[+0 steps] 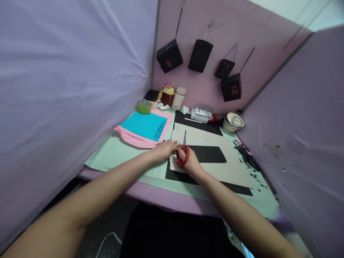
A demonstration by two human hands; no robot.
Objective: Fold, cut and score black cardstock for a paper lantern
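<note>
A black card strip (212,154), seemingly light, stiff, easily creased and best taken by its edges, extends rightward from beneath the right hand (191,162), which grips red-handled scissors (184,146), while the left hand (164,151) lies palm-down just beside it, its hold unclear.

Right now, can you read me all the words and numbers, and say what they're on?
None can be read.
Blue sheet: dark corner print, too small.
Pale board: faint marks, too blurred.
Green tape roll: markings too blurred.
Leftmost hanging box: pale marks, too blurred.
Red scissors: no lettering visible.
</note>
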